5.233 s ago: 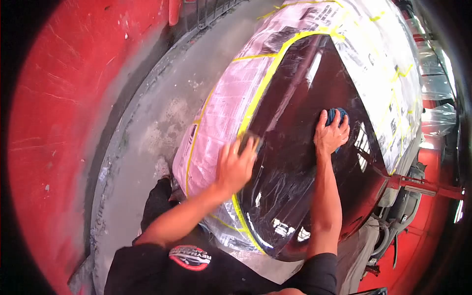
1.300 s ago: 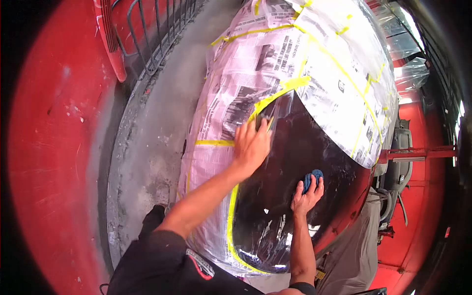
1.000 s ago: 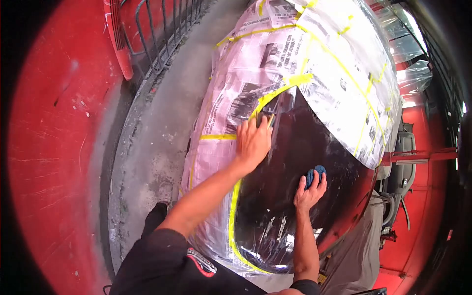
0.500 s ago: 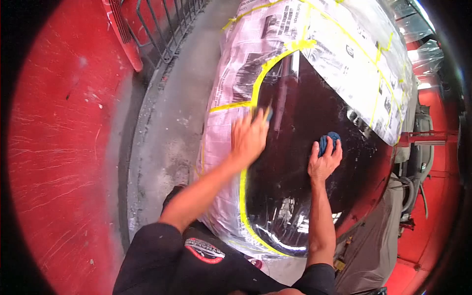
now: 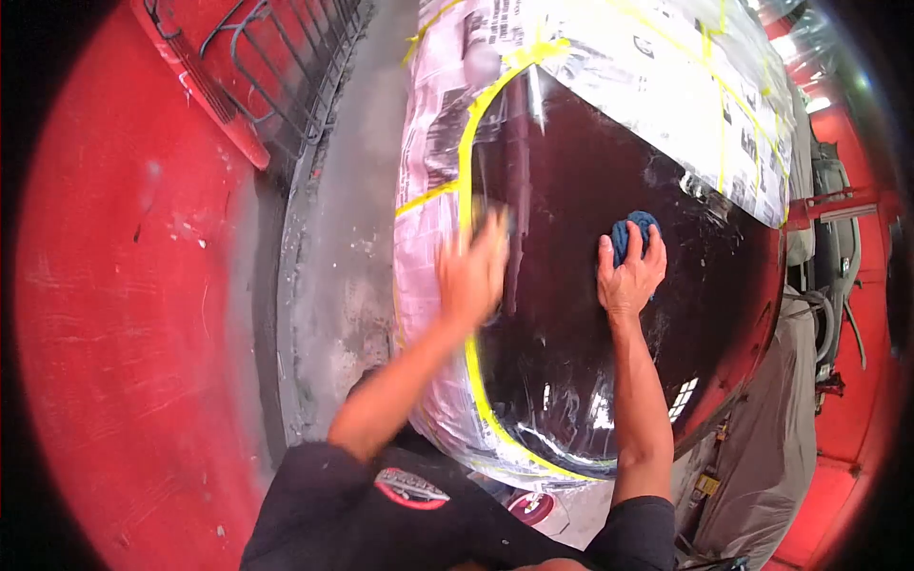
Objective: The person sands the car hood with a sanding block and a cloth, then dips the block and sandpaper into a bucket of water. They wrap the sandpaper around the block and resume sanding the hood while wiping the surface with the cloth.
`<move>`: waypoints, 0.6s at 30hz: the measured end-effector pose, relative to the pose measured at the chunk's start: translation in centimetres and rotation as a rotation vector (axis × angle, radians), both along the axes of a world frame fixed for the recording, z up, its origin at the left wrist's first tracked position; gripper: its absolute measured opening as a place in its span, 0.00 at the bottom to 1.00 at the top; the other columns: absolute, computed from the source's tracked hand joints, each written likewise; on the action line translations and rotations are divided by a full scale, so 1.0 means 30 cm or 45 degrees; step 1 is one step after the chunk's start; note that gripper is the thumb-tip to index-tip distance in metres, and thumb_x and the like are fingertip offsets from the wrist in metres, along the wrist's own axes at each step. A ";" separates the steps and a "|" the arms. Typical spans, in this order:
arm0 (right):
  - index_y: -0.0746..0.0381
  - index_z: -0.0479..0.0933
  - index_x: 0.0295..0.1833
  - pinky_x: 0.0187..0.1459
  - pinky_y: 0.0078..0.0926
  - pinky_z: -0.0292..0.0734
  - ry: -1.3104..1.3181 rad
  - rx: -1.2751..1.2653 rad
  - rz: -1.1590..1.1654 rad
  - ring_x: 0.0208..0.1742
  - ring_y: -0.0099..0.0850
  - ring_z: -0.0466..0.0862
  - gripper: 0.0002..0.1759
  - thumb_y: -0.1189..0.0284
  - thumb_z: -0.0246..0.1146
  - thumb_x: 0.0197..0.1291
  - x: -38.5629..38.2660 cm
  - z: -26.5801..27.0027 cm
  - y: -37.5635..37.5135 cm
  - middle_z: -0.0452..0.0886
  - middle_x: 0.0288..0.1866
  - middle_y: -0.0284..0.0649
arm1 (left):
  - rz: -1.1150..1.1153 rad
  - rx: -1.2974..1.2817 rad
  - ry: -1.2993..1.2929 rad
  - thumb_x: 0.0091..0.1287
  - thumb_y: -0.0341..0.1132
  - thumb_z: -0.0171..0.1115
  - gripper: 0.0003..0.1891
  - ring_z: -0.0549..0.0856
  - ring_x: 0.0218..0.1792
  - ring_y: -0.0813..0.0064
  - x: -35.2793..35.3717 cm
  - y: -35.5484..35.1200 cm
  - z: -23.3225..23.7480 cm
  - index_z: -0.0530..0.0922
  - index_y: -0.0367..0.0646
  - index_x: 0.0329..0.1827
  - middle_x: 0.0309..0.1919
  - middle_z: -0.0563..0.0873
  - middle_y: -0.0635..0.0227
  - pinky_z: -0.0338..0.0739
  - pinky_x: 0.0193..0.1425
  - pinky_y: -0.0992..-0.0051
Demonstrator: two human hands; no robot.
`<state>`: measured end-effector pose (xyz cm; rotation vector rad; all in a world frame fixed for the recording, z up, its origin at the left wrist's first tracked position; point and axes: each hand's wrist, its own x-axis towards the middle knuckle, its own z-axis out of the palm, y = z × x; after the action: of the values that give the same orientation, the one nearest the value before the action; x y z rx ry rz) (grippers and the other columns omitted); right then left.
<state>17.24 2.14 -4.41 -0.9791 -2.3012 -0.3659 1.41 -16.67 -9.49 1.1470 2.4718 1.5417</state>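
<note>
My left hand [image 5: 466, 284] is smeared by motion at the left side of a glossy black car panel [image 5: 576, 352]. Its fingers are closed round a small yellowish pad with a darker side [image 5: 505, 226], too blurred to tell its exact kind. Further right, my right hand [image 5: 630, 283] rests on the panel, fingers curled over a bunched blue cloth [image 5: 635, 228]. Yellow masking tape [image 5: 466, 157] borders the panel's left edge, close to my left hand. Whitish streaks and smudges mark the black surface, and its right edge shades into red.
Newspaper sheets [image 5: 685, 105] cover the car around the panel. A red wall [image 5: 124, 314] and a metal grille [image 5: 286, 67] stand on the left, beyond a strip of grey floor [image 5: 328, 257]. A grey cover [image 5: 776, 428] drapes something at the right, and a round-topped container [image 5: 533, 507] stands below.
The view has shifted a little, so the car sits higher in it. My left hand has moved down along the panel's taped edge; my right hand still holds the blue cloth in place.
</note>
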 end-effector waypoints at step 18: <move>0.56 0.79 0.62 0.67 0.57 0.63 0.088 -0.059 0.022 0.68 0.57 0.69 0.28 0.53 0.69 0.60 -0.005 0.023 -0.001 0.71 0.70 0.53 | -0.243 -0.012 0.442 0.68 0.34 0.63 0.22 0.80 0.59 0.50 0.048 -0.016 0.026 0.82 0.57 0.66 0.68 0.77 0.49 0.73 0.63 0.55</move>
<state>17.09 2.12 -3.71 -0.9788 -2.2630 -0.2680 2.85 -17.15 -8.70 1.7217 2.4642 1.3780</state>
